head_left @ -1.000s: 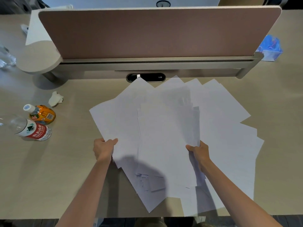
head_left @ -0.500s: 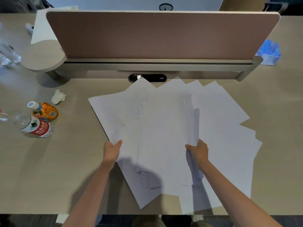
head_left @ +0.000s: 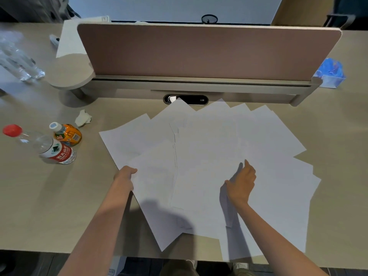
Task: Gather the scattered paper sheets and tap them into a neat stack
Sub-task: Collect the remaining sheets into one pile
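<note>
Two hands on the paper sheets (head_left: 207,156): left fingers (head_left: 130,171) gripping an edge, fingertips hidden; right fingers (head_left: 248,166) loose.

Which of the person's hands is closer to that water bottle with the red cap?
Left. The left hand grips the papers' left edge, just right of the water bottle. The right hand lies farther right, across the paper sheets.

Beige desk (head_left: 43,206) bearing fanned paper sheets (head_left: 209,156), two bottles (head_left: 57,151) (head_left: 67,134), crumpled tissue (head_left: 83,118), and divider screen (head_left: 207,52).
</note>
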Tool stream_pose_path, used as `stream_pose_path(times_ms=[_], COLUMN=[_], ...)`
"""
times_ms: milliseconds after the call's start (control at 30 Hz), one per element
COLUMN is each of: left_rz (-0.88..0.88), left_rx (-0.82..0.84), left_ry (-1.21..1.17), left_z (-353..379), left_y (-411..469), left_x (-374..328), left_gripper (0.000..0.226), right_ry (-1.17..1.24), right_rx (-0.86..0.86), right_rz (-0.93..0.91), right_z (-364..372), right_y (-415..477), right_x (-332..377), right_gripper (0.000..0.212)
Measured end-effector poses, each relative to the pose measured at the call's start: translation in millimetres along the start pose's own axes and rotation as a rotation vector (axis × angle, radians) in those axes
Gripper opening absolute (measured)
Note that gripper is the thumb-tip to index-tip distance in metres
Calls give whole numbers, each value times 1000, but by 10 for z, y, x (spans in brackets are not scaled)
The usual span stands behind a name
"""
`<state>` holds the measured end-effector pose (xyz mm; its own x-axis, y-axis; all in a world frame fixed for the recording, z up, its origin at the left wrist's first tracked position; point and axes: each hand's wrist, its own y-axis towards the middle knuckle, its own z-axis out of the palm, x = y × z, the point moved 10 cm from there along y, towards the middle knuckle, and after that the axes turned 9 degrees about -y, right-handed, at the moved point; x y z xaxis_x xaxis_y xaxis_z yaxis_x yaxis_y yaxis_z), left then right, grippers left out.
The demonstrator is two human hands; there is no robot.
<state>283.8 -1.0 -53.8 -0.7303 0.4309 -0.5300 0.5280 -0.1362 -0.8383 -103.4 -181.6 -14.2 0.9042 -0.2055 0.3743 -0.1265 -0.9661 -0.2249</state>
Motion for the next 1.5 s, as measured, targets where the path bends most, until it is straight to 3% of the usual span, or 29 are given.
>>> stream_pose_path(times_ms=[200, 300, 400, 667, 767, 867, 933, 1100, 1267, 1500], left_rz=[-1, 252, 457, 635, 583, 527, 492, 464, 441, 426], left_rx=[-17, -44, -9, 282, 457, 563, 586, 584, 594, 647], left_ry=[-20, 42, 73, 15, 63, 111, 115, 105, 105, 127], left_z=[-37, -21, 41, 246, 342, 416, 437, 480, 604, 877], left_y=[-38, -100, -405, -1091, -1345, -1558, -1620, -1621, -1506, -1267], left_x=[40, -193, -390, -986, -1146, -1230, -1265, -1289, -1188, -989], left_gripper=[43, 11, 27, 29, 27, 25, 26, 23, 30, 35], right_ry=[-183, -181, -245, -467, -128, 537, 785, 921, 977, 972], right_rx=[158, 237, 233, 257, 298, 563, 701, 798, 843, 559], right_rz=[-248, -294, -335, -411, -491, -274, -148, -243, -246, -29], right_z=[318, 419, 414, 416, 394, 305, 248, 74, -47, -127], right_y=[-97, -135, -114, -164, -279, -407, -437, -370, -363, 12], right_x=[219, 231, 222, 441, 864, 1207, 1374, 1567, 1591, 1246], right_gripper=[68, 66, 68, 67, 65, 73, 73, 40, 36, 35])
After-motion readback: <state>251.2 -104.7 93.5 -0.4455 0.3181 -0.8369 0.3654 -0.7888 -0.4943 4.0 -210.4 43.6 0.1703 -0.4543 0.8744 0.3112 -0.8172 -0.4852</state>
